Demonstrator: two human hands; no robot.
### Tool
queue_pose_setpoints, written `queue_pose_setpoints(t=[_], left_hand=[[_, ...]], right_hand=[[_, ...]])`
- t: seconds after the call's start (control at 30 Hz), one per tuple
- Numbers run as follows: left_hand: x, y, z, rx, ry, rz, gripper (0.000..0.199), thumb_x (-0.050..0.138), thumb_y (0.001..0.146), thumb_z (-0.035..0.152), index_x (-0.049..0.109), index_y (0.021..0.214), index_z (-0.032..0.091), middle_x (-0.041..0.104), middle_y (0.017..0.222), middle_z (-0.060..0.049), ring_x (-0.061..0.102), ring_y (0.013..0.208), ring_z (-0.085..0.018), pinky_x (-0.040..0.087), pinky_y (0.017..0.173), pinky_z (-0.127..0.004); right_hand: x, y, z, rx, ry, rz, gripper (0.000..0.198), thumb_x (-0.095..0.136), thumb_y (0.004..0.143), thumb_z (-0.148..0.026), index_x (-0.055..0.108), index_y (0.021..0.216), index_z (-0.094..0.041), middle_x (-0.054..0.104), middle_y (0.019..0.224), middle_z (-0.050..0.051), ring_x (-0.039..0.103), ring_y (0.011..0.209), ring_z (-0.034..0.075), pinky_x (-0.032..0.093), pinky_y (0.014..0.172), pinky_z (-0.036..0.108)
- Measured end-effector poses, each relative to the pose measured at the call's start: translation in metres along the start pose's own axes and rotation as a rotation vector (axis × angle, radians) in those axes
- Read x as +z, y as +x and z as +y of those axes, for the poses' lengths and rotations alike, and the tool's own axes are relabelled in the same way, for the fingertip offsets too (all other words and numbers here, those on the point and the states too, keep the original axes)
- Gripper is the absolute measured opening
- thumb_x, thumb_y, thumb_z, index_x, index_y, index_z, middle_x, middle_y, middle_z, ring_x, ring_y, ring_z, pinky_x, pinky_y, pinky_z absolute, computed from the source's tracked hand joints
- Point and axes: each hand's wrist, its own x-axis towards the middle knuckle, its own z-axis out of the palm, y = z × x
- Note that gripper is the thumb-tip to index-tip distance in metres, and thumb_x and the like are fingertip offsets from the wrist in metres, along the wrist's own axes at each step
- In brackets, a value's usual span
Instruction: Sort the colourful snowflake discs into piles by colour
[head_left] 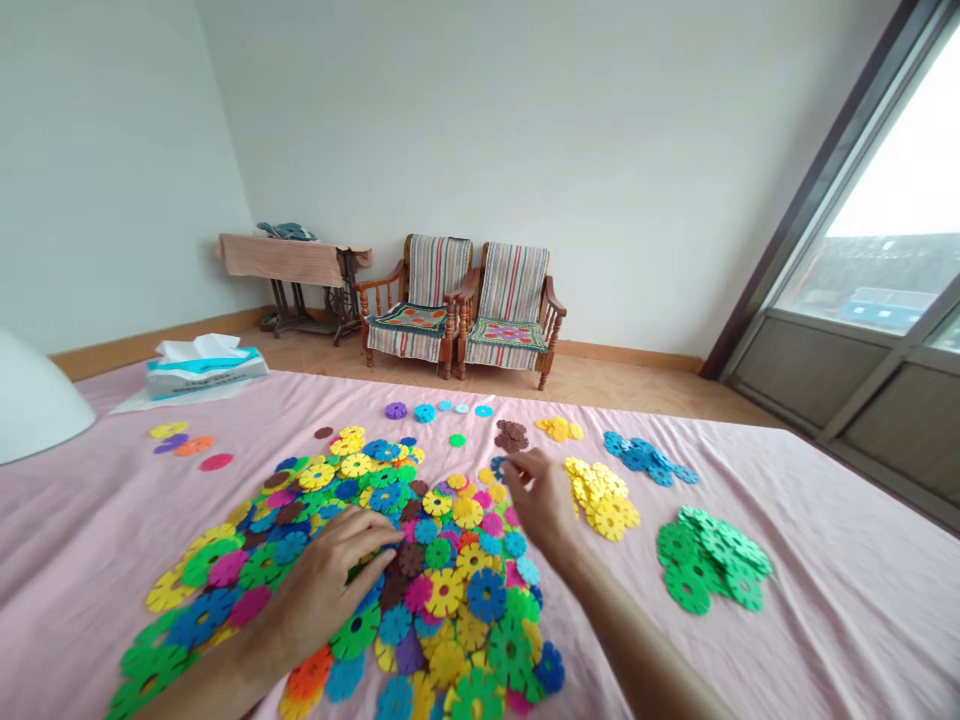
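A large mixed pile of notched plastic flower discs (445, 592) in many colours spreads over the pink cloth. Over its middle, my left hand (330, 575) rests with thumb and fingers apart, the fingertips at some brown discs (409, 560). My right hand (541, 497) is at the pile's far right edge, thumb and fingers pinched on a blue flower disc (497, 467) that is partly covered by the fingertips. Just beyond that hand lies a small heap of brown discs (511, 435). To its right is a heap of yellow discs (600, 495).
Further right are blue discs (649, 458) and a green heap (712, 560). Small yellow discs (559, 429) and a purple disc (396, 411) lie at the back. A tissue box (206, 370) stands back left, near a white rounded object (37, 400). Two wooden chairs (502, 330) stand beyond.
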Motion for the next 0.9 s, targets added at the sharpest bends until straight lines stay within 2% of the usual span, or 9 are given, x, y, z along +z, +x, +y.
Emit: queue_pose_setpoints(t=[0.13, 0.27, 0.37, 0.47, 0.57, 0.7, 0.8, 0.9], left_hand=[[0.0, -0.001, -0.001, 0.004, 0.01, 0.012, 0.017, 0.052, 0.09, 0.027, 0.066, 0.1, 0.025, 0.064, 0.095, -0.002, 0.058, 0.092, -0.016, 0.048, 0.081, -0.026], [0.001, -0.002, -0.001, 0.003, 0.015, 0.005, 0.017, 0.052, 0.09, 0.026, 0.065, 0.1, 0.025, 0.064, 0.095, -0.002, 0.058, 0.092, -0.016, 0.047, 0.081, -0.026], [0.002, -0.001, -0.002, 0.007, 0.011, 0.009, 0.017, 0.053, 0.089, 0.025, 0.065, 0.1, 0.025, 0.064, 0.095, -0.002, 0.058, 0.092, -0.016, 0.048, 0.081, -0.026], [0.002, -0.001, -0.002, 0.016, 0.005, 0.014, 0.017, 0.053, 0.089, 0.025, 0.065, 0.101, 0.025, 0.064, 0.095, -0.002, 0.058, 0.092, -0.016, 0.048, 0.081, -0.026], [0.001, -0.001, -0.002, 0.018, 0.003, 0.014, 0.017, 0.053, 0.089, 0.025, 0.065, 0.1, 0.025, 0.064, 0.095, -0.002, 0.058, 0.092, -0.016, 0.048, 0.08, -0.027], [0.0, -0.001, 0.001, 0.0, 0.007, 0.016, 0.017, 0.052, 0.089, 0.025, 0.066, 0.099, 0.024, 0.064, 0.094, -0.003, 0.058, 0.092, -0.017, 0.048, 0.081, -0.029], [-0.002, -0.001, 0.006, -0.013, -0.002, 0.014, 0.018, 0.051, 0.089, 0.023, 0.067, 0.098, 0.023, 0.064, 0.094, -0.004, 0.059, 0.091, -0.017, 0.049, 0.082, -0.03], [-0.004, 0.0, 0.01, -0.026, -0.013, 0.017, 0.018, 0.051, 0.089, 0.023, 0.067, 0.097, 0.023, 0.064, 0.094, -0.004, 0.059, 0.092, -0.017, 0.049, 0.082, -0.03]], right_hand=[[-0.049, 0.035, 0.075, 0.244, -0.092, 0.193, 0.029, 0.05, 0.077, -0.034, 0.07, 0.083, -0.014, 0.069, 0.07, 0.008, 0.061, 0.062, 0.019, 0.04, 0.056, 0.027], [-0.091, 0.044, 0.143, 0.464, -0.193, 0.328, 0.033, 0.052, 0.069, -0.032, 0.071, 0.086, -0.012, 0.07, 0.067, 0.01, 0.064, 0.066, 0.025, 0.039, 0.055, 0.029], [-0.108, 0.04, 0.175, 0.579, -0.226, 0.388, 0.03, 0.054, 0.064, -0.03, 0.072, 0.082, -0.014, 0.072, 0.068, 0.011, 0.065, 0.071, 0.027, 0.04, 0.056, 0.03], [-0.116, 0.036, 0.191, 0.641, -0.217, 0.424, 0.031, 0.058, 0.06, -0.028, 0.071, 0.085, -0.014, 0.073, 0.076, 0.013, 0.066, 0.079, 0.03, 0.043, 0.06, 0.032], [-0.118, 0.034, 0.193, 0.643, -0.187, 0.461, 0.033, 0.058, 0.061, -0.029, 0.07, 0.087, -0.014, 0.074, 0.08, 0.013, 0.066, 0.086, 0.031, 0.046, 0.066, 0.034], [-0.111, 0.038, 0.175, 0.527, -0.084, 0.442, 0.033, 0.054, 0.066, -0.03, 0.068, 0.091, -0.014, 0.073, 0.079, 0.011, 0.068, 0.082, 0.027, 0.048, 0.066, 0.032], [-0.094, 0.044, 0.146, 0.394, 0.038, 0.317, 0.033, 0.049, 0.072, -0.03, 0.066, 0.095, -0.014, 0.073, 0.081, 0.011, 0.069, 0.074, 0.023, 0.049, 0.061, 0.03], [-0.066, 0.042, 0.105, 0.256, 0.143, 0.126, 0.029, 0.049, 0.075, -0.029, 0.066, 0.093, -0.013, 0.072, 0.08, 0.01, 0.069, 0.068, 0.019, 0.05, 0.06, 0.028]])
